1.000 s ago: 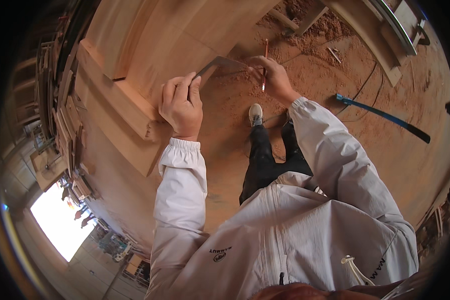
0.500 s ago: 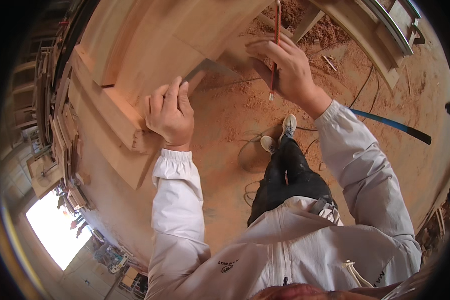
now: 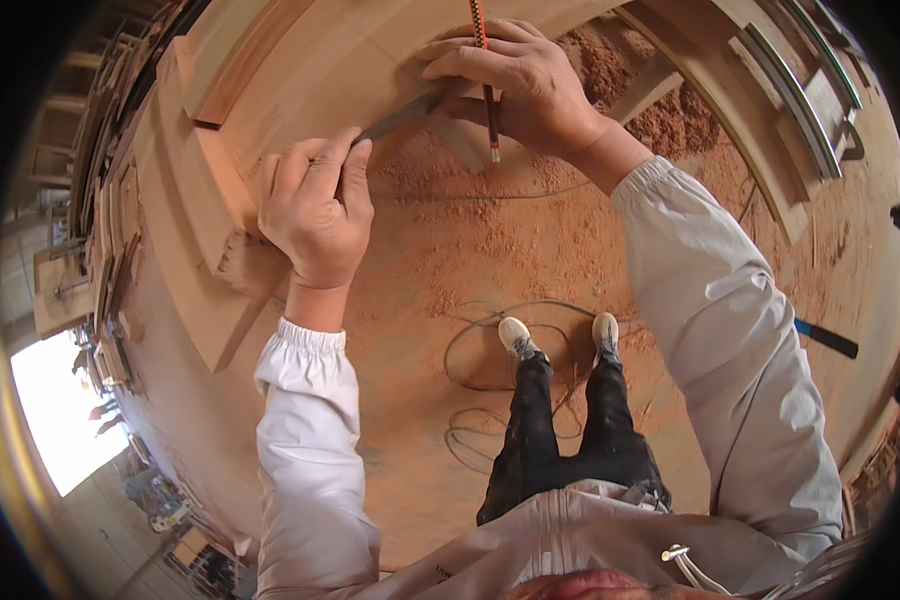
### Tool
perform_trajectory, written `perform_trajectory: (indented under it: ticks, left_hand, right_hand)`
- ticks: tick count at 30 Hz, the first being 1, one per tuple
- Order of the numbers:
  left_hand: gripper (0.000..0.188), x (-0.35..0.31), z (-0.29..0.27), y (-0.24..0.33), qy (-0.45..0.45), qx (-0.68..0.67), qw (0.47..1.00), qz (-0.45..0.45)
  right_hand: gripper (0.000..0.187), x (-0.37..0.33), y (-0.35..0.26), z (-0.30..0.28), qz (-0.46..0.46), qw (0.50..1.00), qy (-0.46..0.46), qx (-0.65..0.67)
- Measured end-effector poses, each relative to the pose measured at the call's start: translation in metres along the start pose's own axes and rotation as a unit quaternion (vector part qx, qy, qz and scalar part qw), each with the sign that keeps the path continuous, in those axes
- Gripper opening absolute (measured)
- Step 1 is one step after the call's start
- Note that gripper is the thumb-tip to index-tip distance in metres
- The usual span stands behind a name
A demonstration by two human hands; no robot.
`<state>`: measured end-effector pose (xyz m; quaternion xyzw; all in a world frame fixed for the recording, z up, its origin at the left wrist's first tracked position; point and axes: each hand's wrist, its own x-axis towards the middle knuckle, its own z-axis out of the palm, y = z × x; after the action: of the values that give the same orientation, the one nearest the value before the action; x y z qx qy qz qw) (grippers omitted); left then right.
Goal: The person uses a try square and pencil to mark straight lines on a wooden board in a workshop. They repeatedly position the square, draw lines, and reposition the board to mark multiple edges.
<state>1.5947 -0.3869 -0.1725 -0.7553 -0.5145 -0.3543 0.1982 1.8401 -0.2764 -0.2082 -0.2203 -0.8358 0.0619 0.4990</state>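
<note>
My left hand (image 3: 318, 195) is closed, thumb and fingers pinching one end of a flat, dark grey L-shaped metal square (image 3: 398, 118). A paler arm of the square angles down near my right hand (image 3: 525, 88). A red and black pencil (image 3: 490, 110) is tucked between the fingers of my right hand, its light end pointing toward me. The right fingers reach over a pale wooden panel (image 3: 355, 60), with the thumb close to the square's far end. Whether that thumb touches the square I cannot tell.
Thick stepped boards (image 3: 195, 220) stand at the left. A curved wooden frame (image 3: 735, 120) with metal rails lies at the far right. Reddish sawdust (image 3: 670, 120) is heaped behind the panel. A black cable (image 3: 450, 350) loops around my feet, and a blue-black handle (image 3: 827, 338) shows beyond my right sleeve.
Both hands have shifted left, and the right one also farther away. The square has tilted to show its dark edge. My feet have moved apart.
</note>
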Motion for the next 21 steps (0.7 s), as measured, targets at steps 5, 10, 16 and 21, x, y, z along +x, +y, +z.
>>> perform_trajectory:
  ticks: [5, 10, 16, 21]
  left_hand:
    - [0.014, -0.005, -0.001, 0.002, 0.015, 0.029, 0.999, 0.011]
    - [0.013, -0.009, 0.000, 0.004, 0.021, 0.047, 0.999, 0.008]
    - [0.013, -0.006, 0.002, 0.003, 0.029, 0.039, 0.999, 0.020]
    - [0.013, -0.009, 0.001, -0.001, 0.038, 0.035, 0.998, 0.029]
  right_hand:
    - [0.038, -0.001, 0.001, 0.003, 0.000, 1.000, -0.006, 0.027]
    - [0.027, 0.000, 0.007, 0.005, -0.044, 0.998, 0.024, 0.044]
    - [0.023, 0.004, 0.002, -0.005, -0.028, 0.997, 0.032, 0.067]
    - [0.026, 0.004, -0.002, -0.004, -0.016, 0.997, 0.023, 0.066]
